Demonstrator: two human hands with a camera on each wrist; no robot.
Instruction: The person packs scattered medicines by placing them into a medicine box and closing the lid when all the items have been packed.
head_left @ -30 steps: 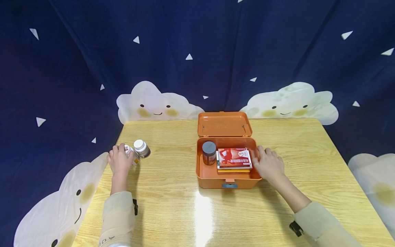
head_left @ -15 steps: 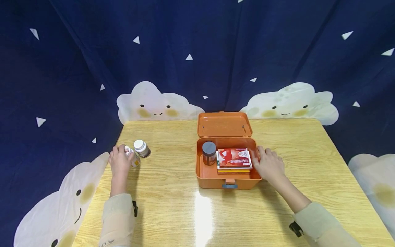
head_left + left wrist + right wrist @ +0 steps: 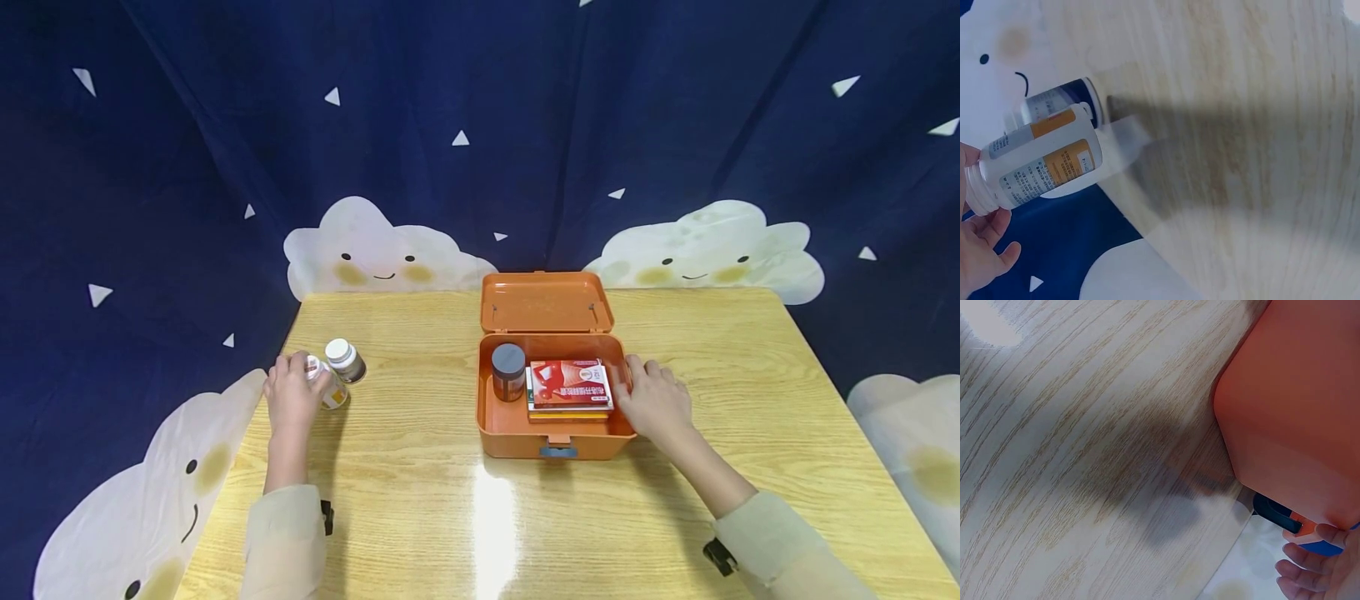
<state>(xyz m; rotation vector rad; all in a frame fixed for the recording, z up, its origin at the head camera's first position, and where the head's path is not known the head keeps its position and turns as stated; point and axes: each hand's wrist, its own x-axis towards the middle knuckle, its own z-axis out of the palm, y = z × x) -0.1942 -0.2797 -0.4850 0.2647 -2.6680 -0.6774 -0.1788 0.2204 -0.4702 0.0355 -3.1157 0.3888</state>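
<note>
My left hand (image 3: 291,393) grips a white pill bottle (image 3: 1050,159) by its capped end. The bottle, with an orange and grey label, leans with its base angled to the right in the head view. Just behind it stands a second white-capped bottle (image 3: 346,361) with a dark label. At the right, my right hand (image 3: 657,404) holds the side rim of an open orange box (image 3: 517,444), thumb over the edge. In the right wrist view a finger touches the outer wall while the other fingers (image 3: 1300,575) curl loosely beside it.
Inside the box are a brown jar with a grey lid (image 3: 508,361) and a stack of cartons topped by a red one (image 3: 570,383). The box's lid (image 3: 546,302) lies back behind it. A dark curtain (image 3: 420,108) hangs beyond the wooden table (image 3: 420,517).
The bottle in my left hand has shifted slightly to the right and tilted, its base swinging rightward. My right hand and the box have stayed still.
</note>
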